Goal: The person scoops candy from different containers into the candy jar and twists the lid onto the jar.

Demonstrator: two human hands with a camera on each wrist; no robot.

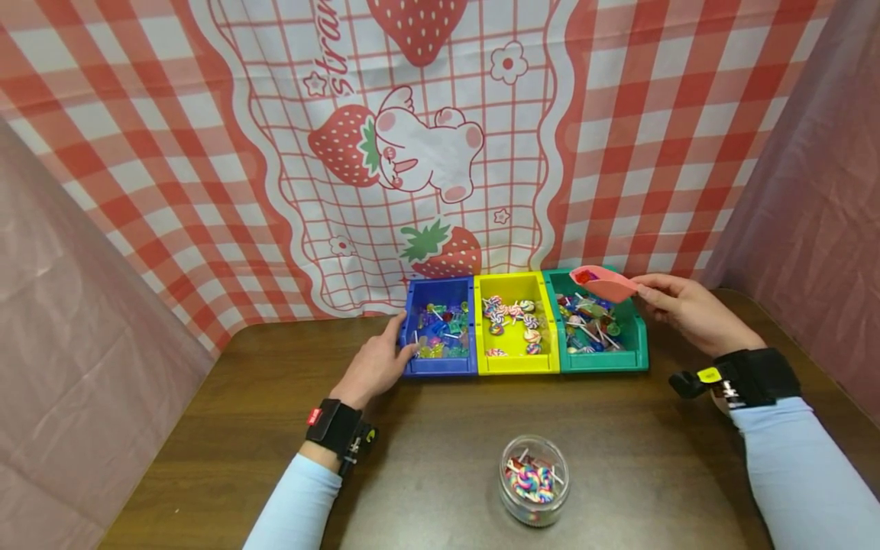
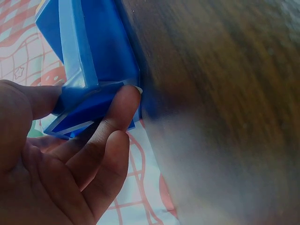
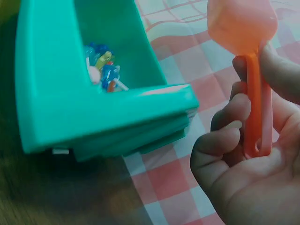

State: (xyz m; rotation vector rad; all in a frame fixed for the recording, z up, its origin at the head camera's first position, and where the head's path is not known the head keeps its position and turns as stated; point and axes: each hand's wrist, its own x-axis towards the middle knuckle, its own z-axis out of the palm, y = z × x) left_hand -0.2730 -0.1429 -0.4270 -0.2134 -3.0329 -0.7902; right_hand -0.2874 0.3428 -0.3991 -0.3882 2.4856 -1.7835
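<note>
Right now you are holding a pink plastic scoop (image 1: 605,284) in your right hand (image 1: 687,312), fingers curled round its flat handle, with the bowl pointing away from your grip and hovering over the teal bin (image 1: 635,336). The scoop is looking light and stiff, and its smooth handle could turn in a loose grip, so you are best taking it well along the handle rather than at its tip. Something red seems to be sitting in the bowl, though it is too small to name; keeping the bowl level looks wise. From the right wrist view the handle (image 3: 257,105) is lying across your fingers (image 3: 229,117), and the teal bin, with a few small wrapped sweets, is sitting to the left of the grip. Your left hand (image 1: 374,365) is pinching the near left corner of the blue bin (image 1: 440,363), thumb on one side and fingers (image 2: 117,112) on the other, steadying it on the wooden table (image 1: 440,428).
</note>
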